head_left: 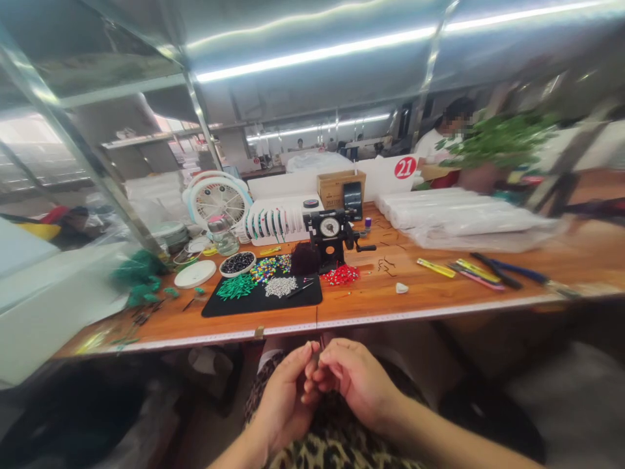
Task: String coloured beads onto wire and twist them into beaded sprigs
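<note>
My left hand [286,397] and my right hand [354,378] are held together over my lap, below the front edge of the wooden table [439,286]. Both have their fingers pinched against each other around something thin and small that I cannot make out. On the table ahead lies a black mat [263,301] with piles of green beads [235,286], mixed coloured beads [266,267] and white beads [280,285]. A pile of red beads [340,276] lies beside a black hand-crank machine [332,236].
A bowl of dark beads [237,263], a white lid [195,273], a small fan [217,198] and a glass jar [222,236] stand at the left. Pliers and coloured tools [481,268] lie at the right, wrapped white packs [454,218] behind them. Another person [446,140] sits beyond the table.
</note>
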Demonstrator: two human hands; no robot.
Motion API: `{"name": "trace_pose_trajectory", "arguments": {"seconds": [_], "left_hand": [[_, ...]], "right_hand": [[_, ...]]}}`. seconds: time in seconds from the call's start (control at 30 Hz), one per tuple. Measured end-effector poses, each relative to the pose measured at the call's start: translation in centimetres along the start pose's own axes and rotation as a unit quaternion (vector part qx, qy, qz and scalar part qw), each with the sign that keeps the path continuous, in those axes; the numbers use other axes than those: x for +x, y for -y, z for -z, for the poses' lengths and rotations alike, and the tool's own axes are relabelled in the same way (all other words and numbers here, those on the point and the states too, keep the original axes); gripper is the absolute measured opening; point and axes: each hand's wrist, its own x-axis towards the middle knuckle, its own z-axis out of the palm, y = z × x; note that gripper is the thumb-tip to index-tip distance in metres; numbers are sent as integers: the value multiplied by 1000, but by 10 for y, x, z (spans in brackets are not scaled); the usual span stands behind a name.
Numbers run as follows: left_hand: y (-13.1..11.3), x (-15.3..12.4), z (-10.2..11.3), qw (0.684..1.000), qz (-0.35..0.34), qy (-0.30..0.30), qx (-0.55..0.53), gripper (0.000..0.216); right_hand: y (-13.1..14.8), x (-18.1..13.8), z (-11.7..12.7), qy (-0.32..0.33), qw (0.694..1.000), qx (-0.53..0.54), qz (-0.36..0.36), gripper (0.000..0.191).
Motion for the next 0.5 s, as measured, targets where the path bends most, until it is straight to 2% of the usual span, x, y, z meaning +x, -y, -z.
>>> {"name": "trace_pose_trajectory", "arguments": {"seconds": [0.5], "left_hand": [[1, 1, 1, 999, -20, 9, 28, 26]], "right_hand": [[-1, 2, -1, 5, 999, 34, -5, 16]]}}
